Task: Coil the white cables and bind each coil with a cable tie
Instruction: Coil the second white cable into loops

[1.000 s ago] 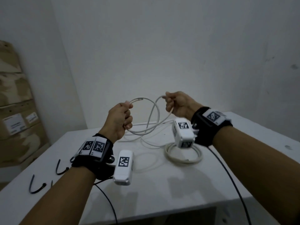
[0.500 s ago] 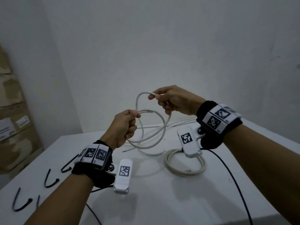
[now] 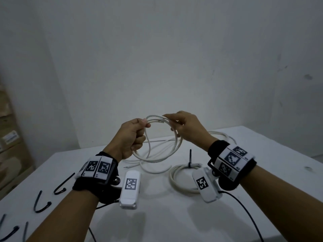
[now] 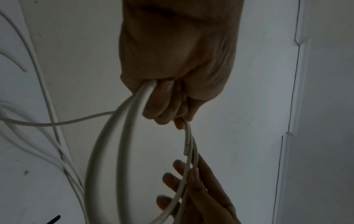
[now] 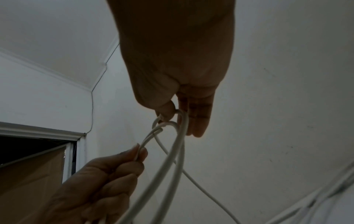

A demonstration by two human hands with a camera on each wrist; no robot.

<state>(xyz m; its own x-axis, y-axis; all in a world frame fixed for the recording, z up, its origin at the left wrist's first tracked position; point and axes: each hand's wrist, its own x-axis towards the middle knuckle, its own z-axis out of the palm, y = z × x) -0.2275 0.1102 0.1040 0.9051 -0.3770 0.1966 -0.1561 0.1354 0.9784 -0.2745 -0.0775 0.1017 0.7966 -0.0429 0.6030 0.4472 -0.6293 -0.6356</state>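
A white cable coil (image 3: 157, 160) of a few loops hangs in the air above the white table (image 3: 157, 215). My left hand (image 3: 135, 135) grips its left side, fingers curled round the strands (image 4: 107, 144). Close by on the right, my right hand (image 3: 181, 127) pinches the top of the coil between thumb and fingers (image 5: 166, 115), with the cable's end lying along the loop. One strand trails down to the table. A second coil (image 3: 174, 180), bound with a black cable tie (image 3: 190, 159), lies on the table below my right wrist.
Several loose black cable ties (image 3: 59, 186) lie near the table's left edge. More loose white cable (image 3: 221, 135) rests at the back right by the wall. Cardboard boxes (image 3: 10, 145) stand at the far left. Black wrist-camera leads (image 3: 244, 208) hang off the front.
My right hand carried a loop of cable up and over, then down toward my left hand. Both hands now hold the coil close together.
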